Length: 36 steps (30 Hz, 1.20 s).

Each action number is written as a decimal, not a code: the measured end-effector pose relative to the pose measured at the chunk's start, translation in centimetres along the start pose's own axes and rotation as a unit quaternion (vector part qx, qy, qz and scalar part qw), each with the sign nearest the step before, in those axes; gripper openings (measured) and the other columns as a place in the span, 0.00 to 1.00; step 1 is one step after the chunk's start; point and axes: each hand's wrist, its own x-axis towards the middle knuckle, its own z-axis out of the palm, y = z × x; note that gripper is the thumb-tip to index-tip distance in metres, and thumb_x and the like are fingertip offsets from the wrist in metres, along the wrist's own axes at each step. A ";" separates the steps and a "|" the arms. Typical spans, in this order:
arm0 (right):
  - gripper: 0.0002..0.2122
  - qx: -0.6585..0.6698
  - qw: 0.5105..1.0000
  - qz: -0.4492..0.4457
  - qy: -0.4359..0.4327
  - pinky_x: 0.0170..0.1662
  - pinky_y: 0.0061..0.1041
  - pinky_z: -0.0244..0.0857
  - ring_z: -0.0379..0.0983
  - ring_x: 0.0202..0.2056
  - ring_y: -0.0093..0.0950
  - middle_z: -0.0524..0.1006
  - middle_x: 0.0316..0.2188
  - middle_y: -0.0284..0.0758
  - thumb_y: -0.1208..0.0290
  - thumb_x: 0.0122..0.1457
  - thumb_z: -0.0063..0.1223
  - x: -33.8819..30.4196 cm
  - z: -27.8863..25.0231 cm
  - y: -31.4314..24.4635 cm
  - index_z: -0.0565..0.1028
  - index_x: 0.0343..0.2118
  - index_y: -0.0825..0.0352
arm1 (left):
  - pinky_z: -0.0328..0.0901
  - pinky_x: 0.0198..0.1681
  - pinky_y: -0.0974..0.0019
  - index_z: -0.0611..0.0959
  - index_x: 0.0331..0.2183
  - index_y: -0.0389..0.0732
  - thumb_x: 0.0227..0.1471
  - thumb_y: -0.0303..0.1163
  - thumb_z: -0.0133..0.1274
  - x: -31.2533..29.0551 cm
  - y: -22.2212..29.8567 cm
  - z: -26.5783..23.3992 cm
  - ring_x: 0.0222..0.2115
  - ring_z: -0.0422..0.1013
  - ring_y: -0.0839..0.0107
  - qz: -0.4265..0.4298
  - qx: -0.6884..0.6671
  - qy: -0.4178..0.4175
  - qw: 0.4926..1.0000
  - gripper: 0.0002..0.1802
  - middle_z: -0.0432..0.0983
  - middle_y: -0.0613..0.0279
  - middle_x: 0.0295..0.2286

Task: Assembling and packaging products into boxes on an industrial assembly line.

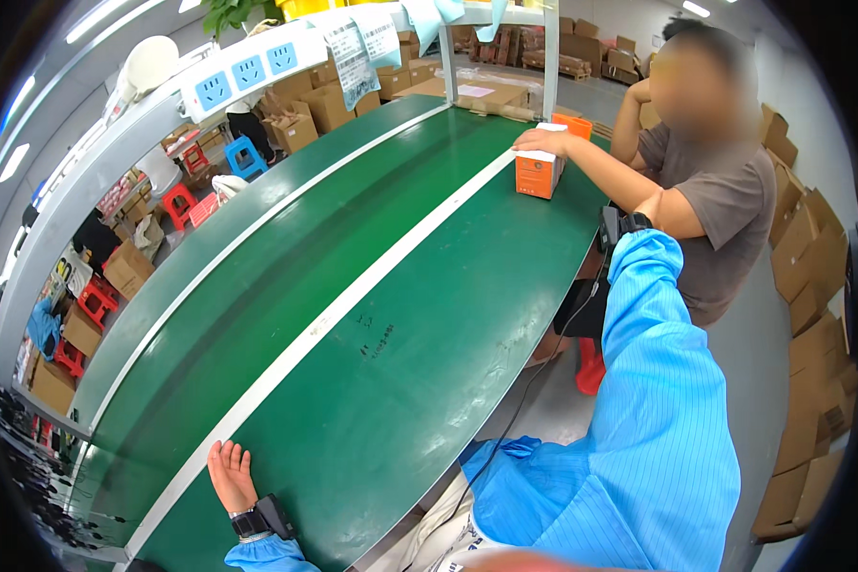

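**Orange-and-White Box Standing at Far Right of Bench; Left Hand Unloaded**

The left hand (pixel 231 472) lies at the near left of the green work surface (pixel 429 315), fingers loosely together and slightly curled, pinching nothing. Its fingertips are at the white stripe (pixel 319 329). A black wrist device (pixel 262 518) is strapped below it.

The right hand (pixel 649 206) is extended to the far right, over the bent arm of a co-worker (pixel 734 210). Whether it grips the arm, or how its fingers are set, cannot be told.

Status: the box (pixel 536 177) is in place on the bench, and neither of the wearer's hands is on it. The co-worker's hand (pixel 541 142) rests flat on its upper face. No handling by the wearer is evident; the amount of work left cannot be judged from this view.

Box condition: upright, orange on its near face, with white at the upper part and fine pale print too small to make out. No crushing is visible. The covering hand prevents checking the closure. An orange item (pixel 572 124) is just beyond it, partly hidden.

Outward, a frame with blue sockets (pixel 248 72) spans the far left; cardboard cartons (pixel 796 353) line the right wall.
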 end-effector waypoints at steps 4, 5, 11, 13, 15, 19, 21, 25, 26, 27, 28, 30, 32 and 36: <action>0.39 -0.022 0.999 0.001 -0.028 0.42 0.31 0.57 0.59 0.43 0.33 0.62 0.44 0.35 0.39 0.37 0.50 3.0 -0.6 0.3 0.57 0.48 0.64 | 0.62 0.39 0.67 0.65 0.43 0.40 0.52 0.40 0.40 -0.1 0.0 0.4 0.35 0.64 0.72 0.008 0.015 0.005 1.000 0.19 0.67 0.61 0.35; 0.39 -0.027 0.999 0.002 -0.035 0.41 0.30 0.57 0.60 0.43 0.33 0.62 0.43 0.35 0.39 0.37 0.50 3.9 -0.7 0.3 0.58 0.48 0.64 | 0.62 0.39 0.67 0.65 0.43 0.40 0.51 0.40 0.41 -0.1 0.0 0.4 0.35 0.64 0.72 0.010 0.013 0.008 1.000 0.19 0.67 0.61 0.35; 0.39 -0.060 0.995 0.006 -0.073 0.39 0.30 0.58 0.61 0.40 0.32 0.64 0.41 0.35 0.37 0.36 0.50 7.8 -0.3 0.6 0.60 0.46 0.64 | 0.62 0.39 0.67 0.65 0.43 0.40 0.51 0.41 0.41 -0.3 0.1 0.4 0.35 0.64 0.72 0.010 0.009 0.029 0.999 0.20 0.66 0.60 0.35; 0.39 -0.068 0.994 0.012 -0.085 0.39 0.30 0.58 0.61 0.39 0.32 0.64 0.41 0.35 0.37 0.36 0.50 8.4 0.4 1.0 0.60 0.46 0.64 | 0.62 0.39 0.67 0.65 0.43 0.39 0.51 0.41 0.41 -0.3 -0.2 0.8 0.35 0.64 0.71 0.009 0.008 0.027 1.000 0.20 0.66 0.60 0.35; 0.40 -0.055 0.993 -0.025 -0.104 0.38 0.29 0.59 0.62 0.36 0.31 0.64 0.39 0.36 0.35 0.34 0.49 8.7 0.0 0.6 0.61 0.44 0.65 | 0.62 0.39 0.66 0.65 0.43 0.39 0.51 0.41 0.41 -0.4 -0.1 1.1 0.35 0.64 0.71 0.006 0.002 0.017 1.000 0.20 0.66 0.60 0.35; 0.39 -0.050 0.997 -0.026 -0.054 0.31 0.25 0.62 0.65 0.30 0.29 0.68 0.32 0.37 0.34 0.35 0.47 6.5 0.6 1.4 0.65 0.38 0.72 | 0.62 0.39 0.66 0.65 0.44 0.39 0.51 0.41 0.41 -0.4 0.2 0.8 0.36 0.64 0.71 0.009 0.011 0.019 1.000 0.21 0.66 0.59 0.36; 0.40 -0.050 0.998 -0.022 -0.021 0.28 0.23 0.63 0.66 0.28 0.28 0.70 0.29 0.38 0.34 0.36 0.46 5.5 0.7 1.2 0.67 0.35 0.75 | 0.62 0.39 0.66 0.65 0.43 0.39 0.51 0.41 0.41 -0.3 0.0 0.8 0.36 0.64 0.71 0.007 0.007 0.017 1.000 0.21 0.66 0.59 0.36; 0.39 -0.084 0.996 -0.031 -0.027 0.26 0.22 0.63 0.66 0.26 0.27 0.70 0.27 0.36 0.34 0.37 0.44 4.3 0.9 0.7 0.68 0.34 0.75 | 0.62 0.40 0.66 0.65 0.43 0.38 0.51 0.40 0.41 -0.1 0.0 -0.2 0.36 0.64 0.71 0.007 0.005 0.013 1.000 0.20 0.66 0.59 0.36; 0.39 -0.109 0.992 -0.032 -0.046 0.27 0.23 0.63 0.66 0.26 0.27 0.69 0.28 0.36 0.33 0.37 0.44 4.7 0.4 1.0 0.67 0.35 0.73 | 0.62 0.40 0.67 0.65 0.44 0.38 0.51 0.40 0.41 0.1 0.0 -0.5 0.36 0.65 0.71 0.004 0.005 0.008 1.000 0.20 0.67 0.59 0.36; 0.39 -0.136 0.988 -0.035 -0.065 0.28 0.24 0.62 0.65 0.27 0.26 0.68 0.29 0.35 0.33 0.36 0.44 5.1 -0.1 0.9 0.66 0.36 0.71 | 0.62 0.40 0.67 0.65 0.44 0.38 0.52 0.40 0.41 0.0 -0.2 -0.5 0.36 0.65 0.71 0.000 0.002 0.004 1.000 0.20 0.67 0.59 0.36; 0.39 -0.163 0.982 -0.038 -0.085 0.29 0.25 0.62 0.65 0.27 0.26 0.67 0.30 0.35 0.32 0.35 0.44 5.4 -0.3 0.9 0.65 0.38 0.69 | 0.62 0.40 0.67 0.65 0.44 0.38 0.52 0.40 0.41 0.1 -0.3 -0.6 0.36 0.65 0.71 -0.005 -0.004 0.008 1.000 0.20 0.67 0.59 0.36; 0.38 -0.164 0.980 -0.044 -0.102 0.29 0.25 0.62 0.64 0.26 0.26 0.67 0.29 0.34 0.32 0.35 0.45 6.0 -0.4 0.6 0.65 0.36 0.69 | 0.62 0.40 0.67 0.64 0.44 0.38 0.52 0.39 0.40 -0.3 0.2 -0.2 0.36 0.65 0.71 0.010 0.006 0.000 1.000 0.20 0.67 0.59 0.36; 0.37 -0.167 0.977 -0.056 -0.123 0.28 0.26 0.62 0.64 0.25 0.26 0.67 0.27 0.33 0.33 0.35 0.45 6.3 -0.3 0.4 0.65 0.34 0.69 | 0.62 0.41 0.68 0.64 0.45 0.38 0.52 0.39 0.39 0.6 -1.1 -1.1 0.37 0.65 0.71 -0.012 -0.007 0.003 1.000 0.20 0.67 0.59 0.37; 0.36 -0.165 0.975 -0.047 -0.139 0.28 0.26 0.61 0.64 0.23 0.26 0.67 0.24 0.32 0.33 0.34 0.46 4.5 0.3 0.4 0.65 0.31 0.68 | 0.60 0.43 0.66 0.64 0.46 0.38 0.52 0.42 0.40 0.9 -1.1 -2.6 0.39 0.63 0.70 0.002 -0.001 -0.013 1.000 0.24 0.65 0.57 0.40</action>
